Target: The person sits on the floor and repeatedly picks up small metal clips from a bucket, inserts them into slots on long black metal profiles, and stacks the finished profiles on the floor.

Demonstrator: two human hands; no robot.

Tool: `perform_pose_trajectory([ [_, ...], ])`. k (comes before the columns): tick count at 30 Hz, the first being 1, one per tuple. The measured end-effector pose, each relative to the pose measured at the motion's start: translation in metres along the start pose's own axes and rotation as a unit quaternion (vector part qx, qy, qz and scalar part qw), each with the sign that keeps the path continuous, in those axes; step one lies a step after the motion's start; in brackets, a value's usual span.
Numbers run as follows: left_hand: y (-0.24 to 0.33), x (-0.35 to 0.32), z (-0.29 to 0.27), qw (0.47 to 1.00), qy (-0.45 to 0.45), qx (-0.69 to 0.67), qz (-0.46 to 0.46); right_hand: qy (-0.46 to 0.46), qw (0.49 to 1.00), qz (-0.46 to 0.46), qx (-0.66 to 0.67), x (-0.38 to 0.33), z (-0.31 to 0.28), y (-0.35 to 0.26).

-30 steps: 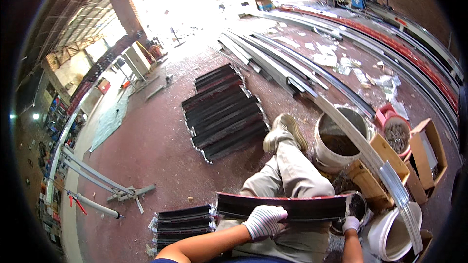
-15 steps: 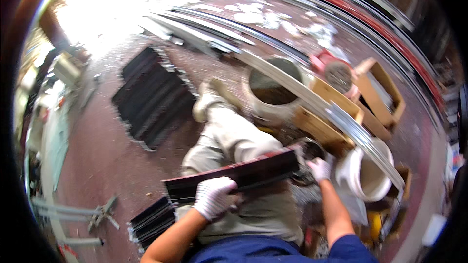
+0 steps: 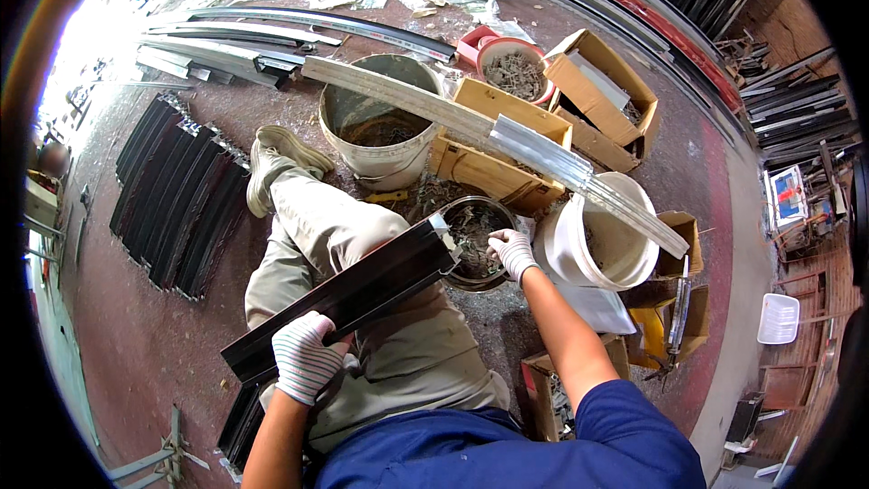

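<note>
A striped knit glove covers my left hand (image 3: pixel 303 355), its fingers wrapped round the near edge of a black metal profile (image 3: pixel 335 299). The profile lies slantwise over my lap, and its far right end reaches the rim of a round metal pot (image 3: pixel 474 286). Small dark bits (image 3: pixel 472 234) fill part of that pot. Over the pot's right side is my right hand (image 3: pixel 512 252), also gloved, with thumb and fingers pinched together; whatever is between them is too small to make out. More black profiles (image 3: pixel 237 426) lie beside my left forearm.
On the left floor lies a row of black profiles (image 3: pixel 176 204). A long metal bar (image 3: pixel 407 101) bridges a large bucket (image 3: pixel 385 158), a wooden box (image 3: pixel 493 177) and a white bucket (image 3: pixel 634 258). Cardboard boxes (image 3: pixel 615 81) and a red tub (image 3: pixel 516 72) stand beyond.
The view has swung, shifting the scene leftward. The profile has tilted more steeply, its right end now farther from me. My right hand has moved from the pot's right edge to over its contents.
</note>
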State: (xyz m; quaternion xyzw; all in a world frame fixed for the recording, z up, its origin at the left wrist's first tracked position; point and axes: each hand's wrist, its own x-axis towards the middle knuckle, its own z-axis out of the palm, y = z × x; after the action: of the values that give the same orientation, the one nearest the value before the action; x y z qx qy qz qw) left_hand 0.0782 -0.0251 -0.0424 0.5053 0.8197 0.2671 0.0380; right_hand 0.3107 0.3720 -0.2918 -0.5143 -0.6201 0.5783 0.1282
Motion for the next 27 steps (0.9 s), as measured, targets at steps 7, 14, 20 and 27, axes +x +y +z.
perform_pose_trajectory([
  [7, -0.003, 0.0, 0.005, 1.0, 0.001, -0.004, -0.001, 0.018, 0.996, 0.023, 0.089, 0.007, -0.008, 0.009],
  [14, -0.003, -0.001, 0.005, 1.0, -0.002, 0.003, -0.011, 0.021, 0.992, 0.041, 0.116, 0.002, -0.013, 0.002],
  [20, -0.002, -0.002, 0.005, 1.0, -0.002, 0.015, -0.013, 0.03, 0.991, 0.025, 0.125, -0.003, -0.007, -0.007],
  [27, -0.003, -0.002, 0.01, 1.0, 0.006, 0.018, -0.004, 0.035, 0.982, 0.045, 0.181, 0.003, -0.004, 0.009],
])
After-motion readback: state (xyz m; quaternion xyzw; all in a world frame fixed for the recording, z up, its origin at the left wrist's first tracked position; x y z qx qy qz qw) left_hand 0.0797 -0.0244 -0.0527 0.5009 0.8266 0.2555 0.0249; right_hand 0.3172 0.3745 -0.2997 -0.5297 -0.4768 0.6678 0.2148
